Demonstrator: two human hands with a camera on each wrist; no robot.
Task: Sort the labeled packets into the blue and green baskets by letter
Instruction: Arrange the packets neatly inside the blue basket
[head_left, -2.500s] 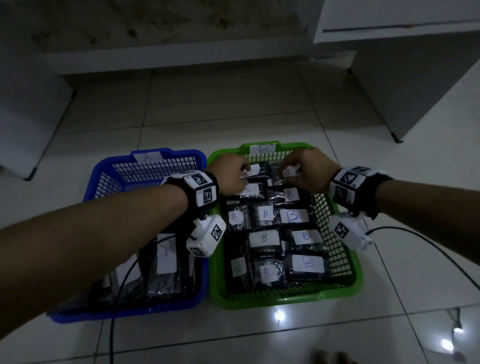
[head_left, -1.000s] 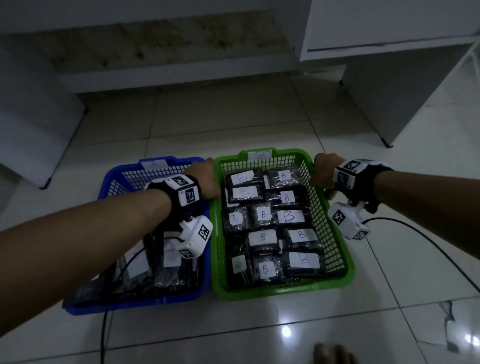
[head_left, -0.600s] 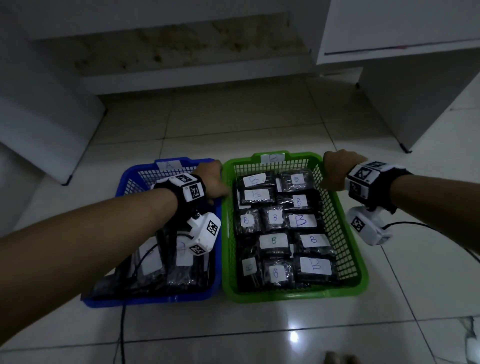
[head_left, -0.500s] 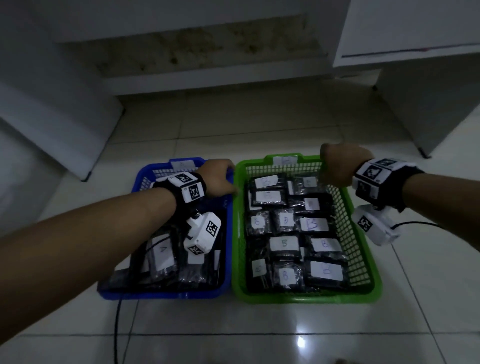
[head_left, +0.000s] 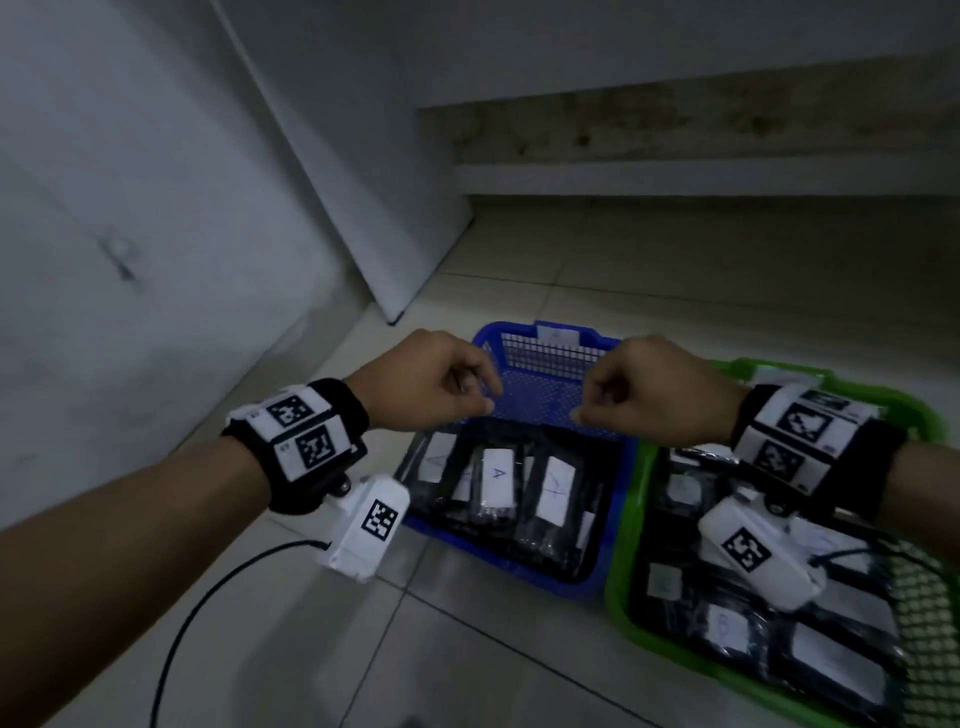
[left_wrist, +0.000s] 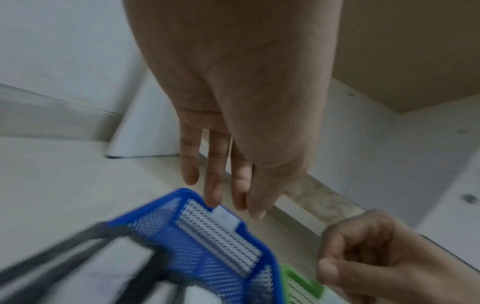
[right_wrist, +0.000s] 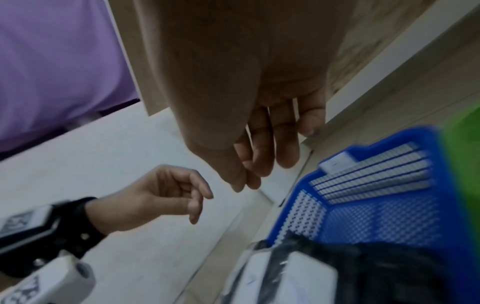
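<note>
**Inspector A:** We record the left hand (head_left: 415, 384) and the right hand (head_left: 654, 389) both raised above the far end of the blue basket (head_left: 550, 338), apart from each other and touching neither the basket nor its contents.

**Inspector B:** State of the fingers?

**Inspector A:** On both hands we find them loosely curled and close together, thumb near forefinger, nothing held between them. The left wrist view shows the left fingers (left_wrist: 213, 164) hanging fairly straight, side by side, above the blue rim.

**Inspector B:** And the packets?

**Inspector A:** We note the A-labelled packets (head_left: 496, 483) lying in the near part of the blue basket; its far end shows bare mesh. The other packets (head_left: 727, 629) fill the green basket (head_left: 618, 571), which stands against the blue one's right side. One label there looks like a B; the rest are too blurred for us to read. Both baskets sit on the tiled floor (head_left: 675, 270).
</note>
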